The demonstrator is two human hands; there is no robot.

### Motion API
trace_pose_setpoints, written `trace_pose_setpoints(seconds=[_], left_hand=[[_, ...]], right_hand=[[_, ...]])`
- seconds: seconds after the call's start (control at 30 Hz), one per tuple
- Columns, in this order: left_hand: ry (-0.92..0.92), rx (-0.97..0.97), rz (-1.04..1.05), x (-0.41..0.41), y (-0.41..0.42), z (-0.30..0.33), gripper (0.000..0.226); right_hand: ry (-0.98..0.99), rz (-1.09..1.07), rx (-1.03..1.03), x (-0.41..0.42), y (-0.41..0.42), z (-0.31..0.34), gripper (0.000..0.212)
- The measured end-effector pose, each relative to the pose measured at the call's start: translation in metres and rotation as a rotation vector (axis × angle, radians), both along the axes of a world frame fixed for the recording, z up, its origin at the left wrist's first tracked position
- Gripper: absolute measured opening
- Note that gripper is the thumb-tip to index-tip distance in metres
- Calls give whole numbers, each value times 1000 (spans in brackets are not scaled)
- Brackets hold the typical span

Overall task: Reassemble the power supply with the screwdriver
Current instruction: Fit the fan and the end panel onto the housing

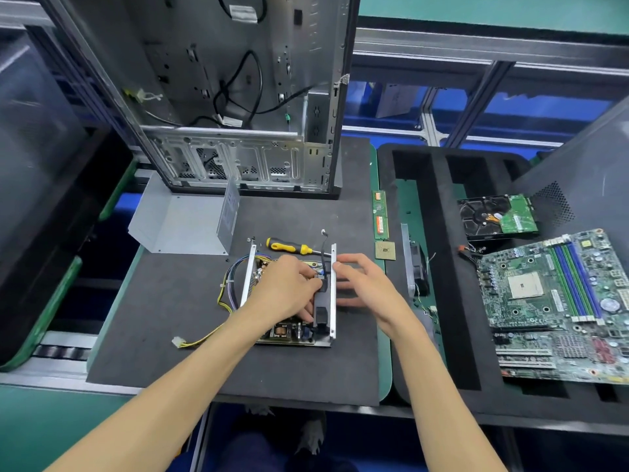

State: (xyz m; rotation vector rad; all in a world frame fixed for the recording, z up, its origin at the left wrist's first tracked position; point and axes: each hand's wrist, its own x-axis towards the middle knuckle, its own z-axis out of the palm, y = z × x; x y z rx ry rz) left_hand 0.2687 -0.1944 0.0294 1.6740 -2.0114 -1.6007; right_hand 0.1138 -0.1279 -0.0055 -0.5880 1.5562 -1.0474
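Note:
The open power supply [289, 332] lies on the dark foam mat [177, 301], its circuit board showing between two upright metal side walls. My left hand [287, 287] reaches inside it, fingers pinched on a black part at the right wall. My right hand [364, 284] rests against the outside of that right wall [333, 267], thumb on its top edge and fingers spread. The yellow-and-black screwdriver [289, 247] lies on the mat just behind the unit, untouched. The grey metal cover [183, 223] sits to the back left. A cable bundle [228, 287] trails out the left side.
An upright computer case [238, 97] stands behind the mat. Right of the mat lie RAM sticks [380, 216], a CPU [385, 250] and a fan bracket [413, 267]. A black foam tray [442, 267] holds a hard drive [497, 216] and motherboard [558, 301].

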Motion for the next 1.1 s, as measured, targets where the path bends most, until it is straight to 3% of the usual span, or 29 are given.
trace_pose_setpoints(seconds=[0.27, 0.33, 0.43, 0.57, 0.97, 1.1], left_hand=[[70, -9, 7, 7, 1, 2, 16], [140, 78, -9, 12, 3, 3, 15], [221, 208, -35, 19, 0, 4, 49], [287, 218, 12, 22, 4, 5, 55], [227, 249, -3, 16, 6, 3, 55], [144, 132, -49, 14, 8, 1, 55]], right_hand=[[-11, 11, -5, -1, 0, 0, 20], [-15, 10, -13, -1, 0, 0, 21], [-12, 6, -15, -1, 1, 0, 22], [-4, 7, -20, -1, 1, -1, 23], [11, -3, -28, 2, 3, 0, 21], [19, 4, -27, 1, 3, 0, 20]])
